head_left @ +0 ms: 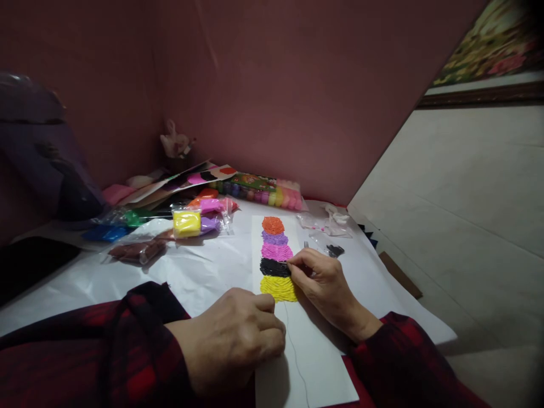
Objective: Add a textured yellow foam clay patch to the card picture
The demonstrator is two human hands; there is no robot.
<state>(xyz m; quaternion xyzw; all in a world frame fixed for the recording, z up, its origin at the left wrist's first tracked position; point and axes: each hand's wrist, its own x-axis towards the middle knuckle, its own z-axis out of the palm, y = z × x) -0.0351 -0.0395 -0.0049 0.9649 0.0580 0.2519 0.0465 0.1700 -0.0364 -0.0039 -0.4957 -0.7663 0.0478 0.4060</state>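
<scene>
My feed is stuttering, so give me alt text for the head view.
The right hand pinches a thin tool at the black band on a white card, fourth down a column of orange, purple, pink, black and yellow. The left hand is curled near the yellow band; bagged coloured lumps lie on the table beyond.

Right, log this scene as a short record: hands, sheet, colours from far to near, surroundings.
Left hand: fingers curled, over the left side of the sheet; whether it grips anything is hidden
Right hand: pinching a thin tool at the right part of the black patch
Sheet: white, with a thin line running toward the near edge
Colours, far to near: orange, purple, pink, black, yellow
Left of sheet: yellow packet, brown packet
</scene>
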